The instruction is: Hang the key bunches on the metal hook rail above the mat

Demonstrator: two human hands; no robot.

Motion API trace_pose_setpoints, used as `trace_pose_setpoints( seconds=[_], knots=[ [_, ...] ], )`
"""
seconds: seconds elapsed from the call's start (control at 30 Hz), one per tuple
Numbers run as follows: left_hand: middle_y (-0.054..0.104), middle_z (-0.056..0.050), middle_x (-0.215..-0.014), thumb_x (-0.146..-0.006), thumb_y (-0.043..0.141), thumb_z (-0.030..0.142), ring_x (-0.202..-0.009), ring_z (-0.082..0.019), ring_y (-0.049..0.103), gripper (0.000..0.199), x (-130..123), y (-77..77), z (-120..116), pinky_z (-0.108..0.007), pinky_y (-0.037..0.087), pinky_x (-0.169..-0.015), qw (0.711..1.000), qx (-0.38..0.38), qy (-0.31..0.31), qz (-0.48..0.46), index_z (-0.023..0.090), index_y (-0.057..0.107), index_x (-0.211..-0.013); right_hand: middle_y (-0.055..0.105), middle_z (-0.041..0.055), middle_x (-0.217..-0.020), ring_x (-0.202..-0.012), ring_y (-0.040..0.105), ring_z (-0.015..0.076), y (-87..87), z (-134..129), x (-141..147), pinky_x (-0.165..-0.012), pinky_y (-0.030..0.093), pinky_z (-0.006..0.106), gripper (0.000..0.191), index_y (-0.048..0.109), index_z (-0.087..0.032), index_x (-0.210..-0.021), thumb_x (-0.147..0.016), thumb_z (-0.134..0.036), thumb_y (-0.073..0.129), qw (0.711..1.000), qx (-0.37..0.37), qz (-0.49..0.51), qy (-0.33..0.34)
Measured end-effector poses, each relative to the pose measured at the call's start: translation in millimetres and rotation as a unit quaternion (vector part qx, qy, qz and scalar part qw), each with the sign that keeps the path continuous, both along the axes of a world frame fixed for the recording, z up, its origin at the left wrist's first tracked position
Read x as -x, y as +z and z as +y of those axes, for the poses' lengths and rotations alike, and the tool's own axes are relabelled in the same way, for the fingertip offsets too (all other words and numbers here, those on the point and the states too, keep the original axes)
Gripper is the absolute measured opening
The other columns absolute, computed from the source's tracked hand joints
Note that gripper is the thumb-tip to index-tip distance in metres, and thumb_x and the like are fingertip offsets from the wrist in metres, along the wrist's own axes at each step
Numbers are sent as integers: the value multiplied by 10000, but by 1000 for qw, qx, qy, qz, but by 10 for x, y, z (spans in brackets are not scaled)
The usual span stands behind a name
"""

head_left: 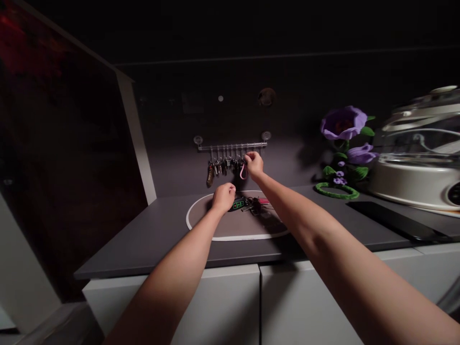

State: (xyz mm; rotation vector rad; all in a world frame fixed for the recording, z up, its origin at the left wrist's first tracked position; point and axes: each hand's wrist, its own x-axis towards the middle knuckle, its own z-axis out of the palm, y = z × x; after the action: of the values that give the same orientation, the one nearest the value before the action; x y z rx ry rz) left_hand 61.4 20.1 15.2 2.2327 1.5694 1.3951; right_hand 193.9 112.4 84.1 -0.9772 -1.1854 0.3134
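Observation:
My right hand (254, 165) is raised to the hook rail (233, 146) on the back wall. Its fingers pinch the top of a keychain with a pink strap (243, 171), which hangs just below the fingertips. Several bunches of keys (226, 165) hang in a row to the left, with a brown key fob (210, 175) at the end. Lower down, my left hand (223, 197) is closed above the oval mat (192, 223); whatever it may hold is hidden. Beside it on the mat lie a black remote with green-outlined buttons (238, 205) and a pile of keys (256, 206).
On the dark counter (143, 239) at the right stand a purple felt flower (344, 123) with a green ring base (338, 191) and a cream appliance with a clear body (413, 184). A flat black slab (395, 220) lies before them. White cabinet fronts (230, 306) are below.

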Motion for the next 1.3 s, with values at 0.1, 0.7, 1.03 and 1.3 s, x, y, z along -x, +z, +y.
trace_pose_setpoints(
  seconds=[0.1,0.7,1.03,1.3],
  knots=[
    [684,-57,-777,-778,479,178,-711,-145,600,185,-1,-5,11,-249,439,-687,1000,0,-8,-6,156,657,-827,597,37,-832,-706,545,123,-27,-69,-8,-688,461,259,201,571,-137,-908,-720,-198,538,1000,11,-8,11],
    [684,-58,-823,-744,529,162,-744,-144,611,182,-34,-4,-13,-260,473,-735,997,-4,-73,-20,145,662,-868,503,-3,-883,-588,506,68,-248,-40,-117,-568,502,249,346,417,-215,-1035,-710,-141,509,982,96,49,153],
    [686,-33,-853,-744,572,210,-826,-170,562,155,-27,27,-73,-303,437,-799,989,-83,-79,96,191,687,-846,475,-15,-853,-620,510,70,-398,-251,-284,-544,492,229,372,433,-222,-1015,-675,-124,548,978,128,30,160],
    [686,-25,-845,-738,601,308,-852,-182,527,166,-54,54,-197,-311,406,-790,964,-112,-113,211,229,699,-846,552,15,-886,-763,528,103,-527,-516,-350,-766,477,311,313,503,-173,-996,-688,-154,555,987,127,-50,88]
  ],
)
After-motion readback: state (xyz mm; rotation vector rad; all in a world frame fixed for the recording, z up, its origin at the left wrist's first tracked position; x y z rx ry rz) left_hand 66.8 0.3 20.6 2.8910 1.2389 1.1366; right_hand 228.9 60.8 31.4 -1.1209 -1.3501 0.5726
